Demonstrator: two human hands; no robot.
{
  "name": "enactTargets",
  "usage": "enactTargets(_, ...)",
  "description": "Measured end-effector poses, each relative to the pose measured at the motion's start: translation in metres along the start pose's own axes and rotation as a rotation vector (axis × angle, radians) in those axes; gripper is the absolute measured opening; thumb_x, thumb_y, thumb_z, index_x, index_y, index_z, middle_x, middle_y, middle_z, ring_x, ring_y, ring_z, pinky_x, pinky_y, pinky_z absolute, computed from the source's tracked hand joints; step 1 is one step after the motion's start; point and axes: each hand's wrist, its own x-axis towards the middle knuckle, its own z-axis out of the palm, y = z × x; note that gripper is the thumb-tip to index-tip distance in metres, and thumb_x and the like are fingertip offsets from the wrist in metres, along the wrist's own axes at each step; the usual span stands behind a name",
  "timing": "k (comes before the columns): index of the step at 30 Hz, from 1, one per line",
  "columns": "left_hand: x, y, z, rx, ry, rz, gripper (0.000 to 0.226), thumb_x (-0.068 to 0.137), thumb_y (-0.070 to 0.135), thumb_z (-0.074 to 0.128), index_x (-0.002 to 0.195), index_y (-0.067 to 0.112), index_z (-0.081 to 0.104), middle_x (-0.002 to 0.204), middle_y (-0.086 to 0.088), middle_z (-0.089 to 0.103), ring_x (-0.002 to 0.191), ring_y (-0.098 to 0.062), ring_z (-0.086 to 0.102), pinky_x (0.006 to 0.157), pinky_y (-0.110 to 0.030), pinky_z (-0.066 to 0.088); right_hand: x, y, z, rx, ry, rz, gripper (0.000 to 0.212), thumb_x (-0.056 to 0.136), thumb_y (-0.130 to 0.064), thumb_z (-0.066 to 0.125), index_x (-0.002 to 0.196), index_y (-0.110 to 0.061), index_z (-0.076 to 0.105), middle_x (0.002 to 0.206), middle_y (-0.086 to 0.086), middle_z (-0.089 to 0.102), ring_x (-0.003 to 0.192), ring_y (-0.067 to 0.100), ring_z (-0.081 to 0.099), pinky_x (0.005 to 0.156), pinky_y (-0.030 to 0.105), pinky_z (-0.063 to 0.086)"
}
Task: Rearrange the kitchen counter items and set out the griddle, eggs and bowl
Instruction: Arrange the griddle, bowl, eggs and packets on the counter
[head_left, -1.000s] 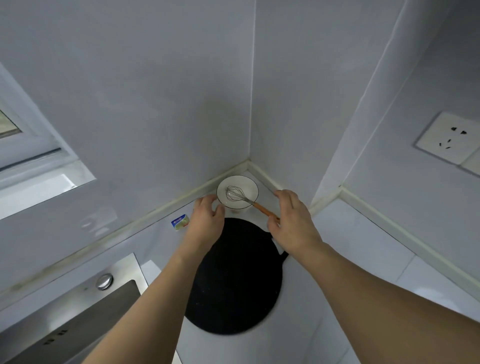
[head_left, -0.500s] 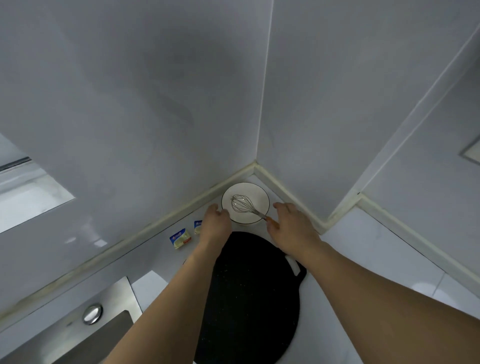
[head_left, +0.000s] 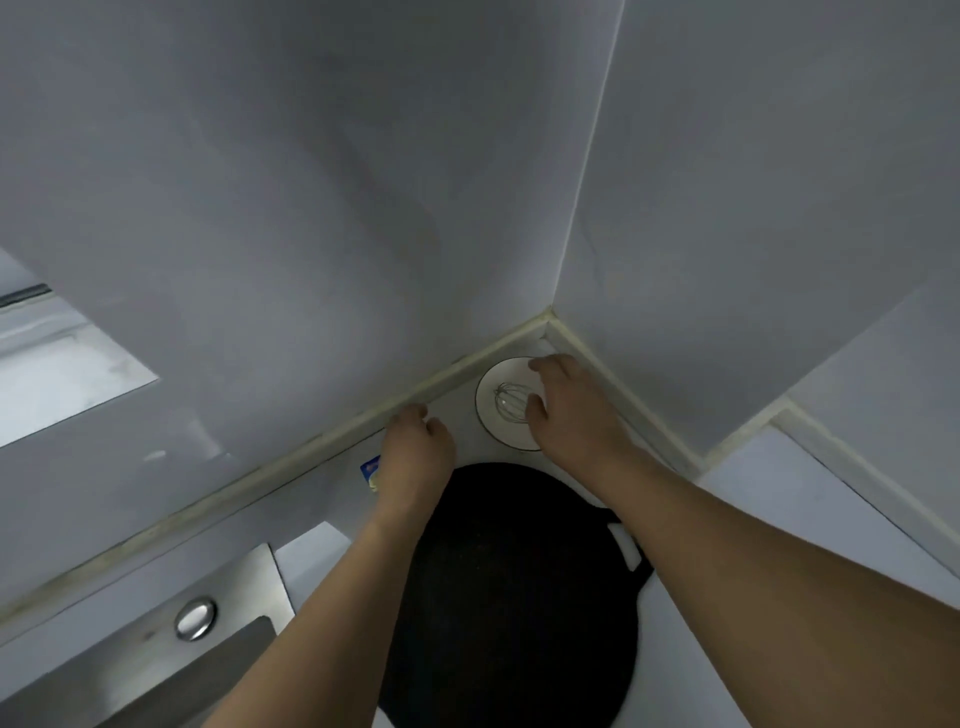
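A white bowl (head_left: 501, 415) with a wire whisk (head_left: 508, 401) in it stands in the counter's back corner. My right hand (head_left: 569, 415) lies over the bowl's right side, its fingers curved onto the far rim and its thumb inside by the whisk wires. The whisk's handle is hidden under that hand. My left hand (head_left: 421, 452) hovers left of the bowl near the wall, fingers loosely curled, holding nothing. The black round griddle (head_left: 509, 597) lies flat on the counter just in front of the bowl, under both forearms. No eggs are in view.
A small blue packet (head_left: 370, 470) peeks out beside my left wrist. A steel sink (head_left: 156, 654) with a round knob (head_left: 195, 618) fills the lower left. Grey walls close the corner, and a window ledge (head_left: 62, 374) is at the left.
My left hand has left the bowl's rim and drawn away to the left. My right hand has moved forward over the bowl and covers the whisk handle. My view has shifted left.
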Motion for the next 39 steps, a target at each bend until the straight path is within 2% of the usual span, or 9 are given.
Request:
enactTargets(2,0.002,-0.019,-0.016,0.133,0.018,0.014,0.035,0.096,0.013,0.043,0.129,0.004,0.053,0.129,-0.017,0.054,0.108,-0.035,0.057,0.075,-0.029,0.041,0.006,-0.026,0.014,0.026,-0.033,-0.137,0.042,0.092,-0.014,0.050,0.133,-0.007,0.049,0.132,0.012,0.048,0.117,0.028,0.047,0.100,0.037,0.039)
enactTargets(6,0.008,-0.053,-0.035,0.372,-0.004,0.047,0.042,0.090,0.018,0.056,0.130,0.005,0.051,0.133,-0.017,0.052,0.115,-0.037,0.052,0.088,-0.036,0.045,0.016,-0.059,0.049,-0.056,-0.132,-0.311,0.046,0.087,-0.014,0.054,0.132,-0.007,0.049,0.129,0.014,0.048,0.116,0.032,0.047,0.094,0.042,0.042)
enactTargets(11,0.016,-0.076,-0.038,0.527,-0.071,0.121,0.043,0.087,0.022,0.058,0.126,0.007,0.049,0.133,-0.014,0.047,0.117,-0.035,0.048,0.088,-0.041,0.047,0.021,-0.058,0.089,-0.231,-0.325,-0.291,0.054,0.089,-0.017,0.053,0.140,-0.009,0.038,0.136,0.012,0.040,0.121,0.031,0.041,0.094,0.035,0.037)
enactTargets(16,0.027,-0.087,-0.032,0.687,-0.071,0.227,0.045,0.085,0.027,0.060,0.127,0.011,0.050,0.128,-0.009,0.048,0.116,-0.029,0.048,0.082,-0.035,0.045,0.026,-0.060,0.118,-0.329,-0.407,-0.251,0.057,0.089,-0.020,0.056,0.140,-0.008,0.035,0.138,0.012,0.038,0.125,0.030,0.038,0.095,0.037,0.037)
enactTargets(21,0.035,-0.091,-0.036,0.664,-0.099,0.221,0.036,0.087,0.026,0.059,0.120,0.011,0.055,0.124,-0.009,0.049,0.109,-0.029,0.053,0.073,-0.030,0.040,0.029,-0.064,0.128,-0.385,-0.426,-0.194,0.046,0.087,-0.011,0.056,0.132,-0.006,0.043,0.130,0.014,0.042,0.118,0.030,0.042,0.088,0.035,0.038)
enactTargets(27,0.016,-0.088,-0.049,0.606,-0.088,0.180,0.026,0.087,0.023,0.059,0.107,0.007,0.055,0.115,-0.013,0.053,0.097,-0.032,0.057,0.064,-0.030,0.038,0.008,-0.064,0.109,-0.227,-0.351,-0.213,0.041,0.091,-0.017,0.054,0.131,-0.009,0.046,0.127,0.011,0.044,0.113,0.028,0.045,0.079,0.032,0.038)
enactTargets(30,-0.011,-0.078,-0.052,0.598,-0.077,0.180,0.027,0.087,0.023,0.060,0.109,0.009,0.056,0.115,-0.010,0.049,0.098,-0.033,0.057,0.066,-0.032,0.039,-0.021,-0.058,0.089,-0.154,-0.372,-0.204,0.041,0.089,-0.018,0.055,0.128,-0.009,0.049,0.124,0.011,0.045,0.110,0.029,0.047,0.084,0.035,0.044)
enactTargets(34,-0.054,-0.059,-0.042,0.593,-0.096,0.242,0.032,0.085,0.027,0.061,0.112,0.011,0.058,0.113,-0.009,0.050,0.095,-0.033,0.060,0.076,-0.038,0.051,-0.069,-0.042,0.059,-0.082,-0.392,-0.126,0.046,0.088,-0.019,0.058,0.131,-0.009,0.048,0.125,0.011,0.044,0.113,0.029,0.047,0.092,0.040,0.046)
enactTargets(39,-0.123,-0.039,-0.006,0.591,-0.169,0.374,0.042,0.086,0.029,0.059,0.125,0.015,0.055,0.118,-0.006,0.050,0.103,-0.029,0.057,0.085,-0.040,0.050,-0.149,0.004,0.017,-0.074,-0.355,-0.003,0.055,0.087,-0.022,0.061,0.139,-0.013,0.043,0.130,0.007,0.044,0.118,0.025,0.047,0.098,0.036,0.044)
